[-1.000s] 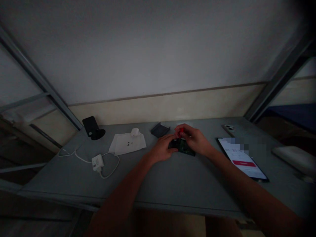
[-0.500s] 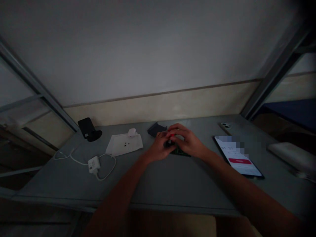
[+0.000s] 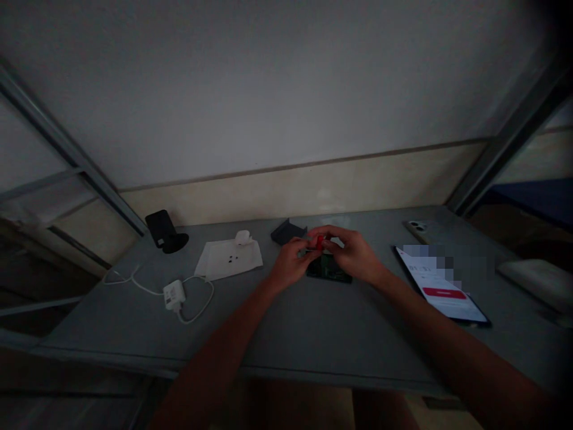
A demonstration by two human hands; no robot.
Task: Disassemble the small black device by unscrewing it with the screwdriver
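Observation:
Both my hands meet above the middle of the grey table. Between their fingertips stands a small red cylindrical piece point(image 3: 319, 242). My right hand point(image 3: 356, 254) curls over it from the right, fingers closed on the piece. My left hand point(image 3: 290, 263) comes in from the left with its fingers pinched together; what they hold is hidden. Under my hands lies a flat dark green board point(image 3: 330, 270), partly covered by my fingers. Just behind my left hand sits a dark grey angular bracket point(image 3: 287, 232).
To the left, white paper point(image 3: 215, 260) bears several dark bits and a white earbud case point(image 3: 243, 237). A white charger with cable point(image 3: 174, 295) and a black stand point(image 3: 162, 232) lie further left. A lit tablet point(image 3: 441, 286) and a phone point(image 3: 417, 227) are at right.
My hands have parted slightly, so the red piece and the board show more. The whole view has shifted a little.

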